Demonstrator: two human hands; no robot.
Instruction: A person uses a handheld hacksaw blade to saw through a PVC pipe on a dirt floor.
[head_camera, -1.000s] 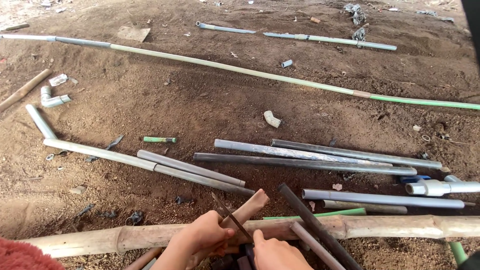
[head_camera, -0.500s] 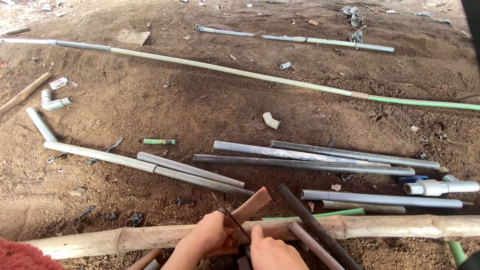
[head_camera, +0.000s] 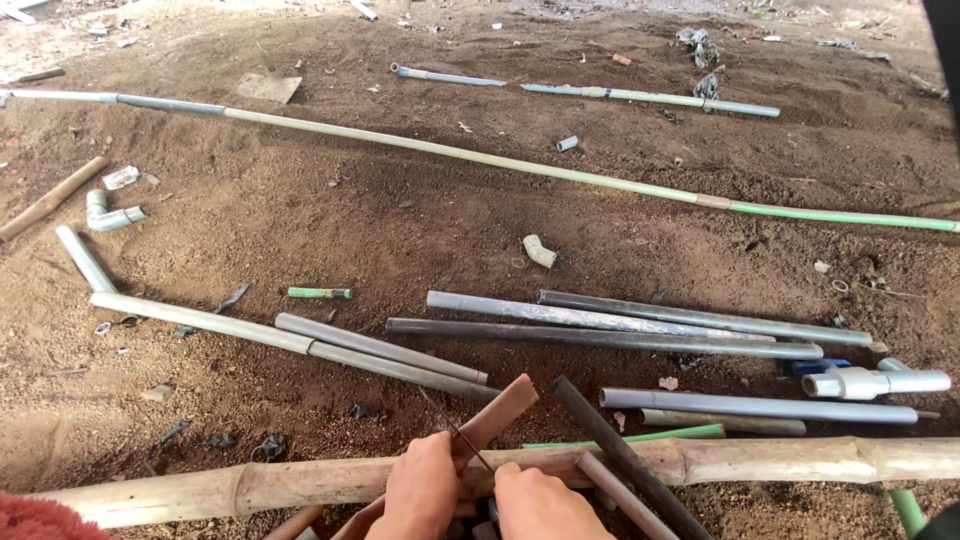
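Your left hand (head_camera: 420, 490) and right hand (head_camera: 540, 505) sit side by side at the near edge of the dirt ground (head_camera: 400, 230), both on the bamboo pole (head_camera: 780, 460) that runs across in front of you. Between your hands a thin blade (head_camera: 468, 448) crosses a short pipe (head_camera: 495, 415) angled over the pole. Beyond it, a cluster of pipes (head_camera: 600, 325) lies in the middle. Behind them, a long pipe (head_camera: 450, 152) spans the ground left to right. A pipe elbow (head_camera: 108, 212) lies far left.
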